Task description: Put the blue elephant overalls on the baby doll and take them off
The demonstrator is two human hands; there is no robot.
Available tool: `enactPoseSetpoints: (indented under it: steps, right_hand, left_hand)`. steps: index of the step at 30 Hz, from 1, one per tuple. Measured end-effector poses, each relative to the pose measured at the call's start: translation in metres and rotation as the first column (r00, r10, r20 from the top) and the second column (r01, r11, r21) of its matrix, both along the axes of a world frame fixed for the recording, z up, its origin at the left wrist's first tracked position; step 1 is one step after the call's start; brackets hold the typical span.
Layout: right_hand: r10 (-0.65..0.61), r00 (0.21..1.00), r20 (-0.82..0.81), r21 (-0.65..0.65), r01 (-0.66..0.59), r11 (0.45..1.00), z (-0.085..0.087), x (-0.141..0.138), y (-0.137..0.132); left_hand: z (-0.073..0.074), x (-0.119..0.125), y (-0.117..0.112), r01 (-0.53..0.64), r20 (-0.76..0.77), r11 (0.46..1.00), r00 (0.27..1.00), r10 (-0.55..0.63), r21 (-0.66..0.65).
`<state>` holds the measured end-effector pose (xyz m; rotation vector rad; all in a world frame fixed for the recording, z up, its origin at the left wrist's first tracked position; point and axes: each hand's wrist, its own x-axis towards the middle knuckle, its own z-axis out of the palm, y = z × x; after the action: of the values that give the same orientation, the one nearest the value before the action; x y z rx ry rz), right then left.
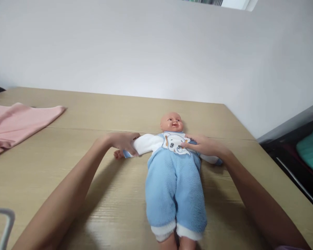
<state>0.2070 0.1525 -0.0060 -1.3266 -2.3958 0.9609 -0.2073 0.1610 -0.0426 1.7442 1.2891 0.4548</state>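
A baby doll [172,122] lies on its back on the wooden table [93,114], dressed in a light blue fleece romper [174,184] with white sleeves and an elephant patch on the chest. My left hand [123,142] is closed round the doll's white sleeve near its wrist, and the doll's small hand pokes out just beyond my fingers. My right hand [204,146] rests on the doll's chest and shoulder, fingers pinching the fabric beside the elephant patch.
A pink cloth [13,125] lies crumpled at the table's left end. A white curved bar [6,225] shows at the bottom left corner. A dark shelf with a teal cloth [311,152] stands to the right. A white wall runs behind the table.
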Motion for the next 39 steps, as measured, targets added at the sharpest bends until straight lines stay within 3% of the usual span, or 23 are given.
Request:
enactPoseSetpoints:
  steps: [3,5,9,11,13,15,17,18,21,23,26,28,30,32,36,39]
  right_hand:
    - [-0.014,1.0,0.002,0.154,0.013,0.988,-0.01,0.011,-0.008]
    - [-0.088,0.996,-0.025,0.308,0.091,0.947,-0.022,0.026,-0.019]
    - [-0.195,0.976,-0.102,0.512,0.219,0.83,-0.057,0.076,-0.05]
    - [-0.204,0.971,-0.123,0.516,0.238,0.823,-0.075,0.103,-0.064]
    - [-0.222,0.963,-0.153,0.447,0.268,0.854,-0.09,0.124,-0.073]
    - [-0.257,0.947,-0.196,0.36,0.313,0.879,-0.1,0.135,-0.073]
    - [-0.279,0.927,-0.252,0.295,0.348,0.89,-0.105,0.138,-0.069]
    - [-0.284,0.915,-0.287,0.27,0.362,0.892,-0.106,0.137,-0.067]
    - [-0.335,0.841,-0.424,0.178,0.441,0.88,-0.108,0.127,-0.064]
    - [-0.402,0.745,-0.532,0.103,0.528,0.843,-0.107,0.119,-0.064]
    - [-0.452,0.564,-0.691,-0.055,0.583,0.811,-0.099,0.105,-0.061]
    - [-0.441,0.47,-0.765,-0.145,0.542,0.828,-0.09,0.094,-0.053]
    - [-0.4,0.43,-0.809,-0.161,0.493,0.855,-0.082,0.082,-0.039]
    - [-0.357,0.427,-0.831,-0.135,0.469,0.873,-0.078,0.068,-0.025]
    - [-0.313,0.459,-0.831,-0.061,0.485,0.872,-0.09,0.04,-0.014]
    - [-0.172,0.644,-0.745,0.177,0.44,0.88,-0.103,0.03,-0.026]
  left_hand:
    - [-0.006,-0.015,0.004,-0.236,0.029,0.971,0.972,0.235,0.046]
    - [0.001,-0.018,0.002,-0.256,-0.012,0.963,0.966,0.258,0.086]
    - [0.043,0.006,-0.02,0.0,-0.289,0.971,0.955,0.071,0.24]
    - [0.061,0.041,-0.037,0.102,-0.337,0.917,0.941,0.037,0.386]
    - [0.067,0.088,-0.051,0.198,-0.308,0.83,0.951,-0.033,0.522]
    - [0.06,0.14,-0.057,0.294,-0.296,0.724,0.947,-0.129,0.624]
    - [0.044,0.186,-0.053,0.369,-0.384,0.647,0.915,-0.127,0.667]
    - [0.035,0.204,-0.049,0.397,-0.433,0.632,0.895,-0.106,0.666]
    - [0.015,0.233,-0.032,0.411,-0.501,0.659,0.863,-0.06,0.63]
    - [0.007,0.236,-0.023,0.395,-0.479,0.663,0.876,-0.064,0.635]
    - [-0.001,0.23,-0.018,0.361,-0.404,0.627,0.911,-0.081,0.69]
    - [-0.004,0.227,-0.018,0.344,-0.351,0.609,0.93,-0.113,0.715]
    - [-0.005,0.225,-0.02,0.349,-0.303,0.59,0.936,-0.18,0.728]
    - [-0.005,0.224,-0.022,0.37,-0.274,0.549,0.928,-0.252,0.749]
    - [-0.005,0.217,-0.027,0.349,-0.235,0.389,0.921,-0.312,0.853]
    - [-0.006,0.211,-0.032,0.266,-0.149,0.314,0.925,-0.35,0.911]
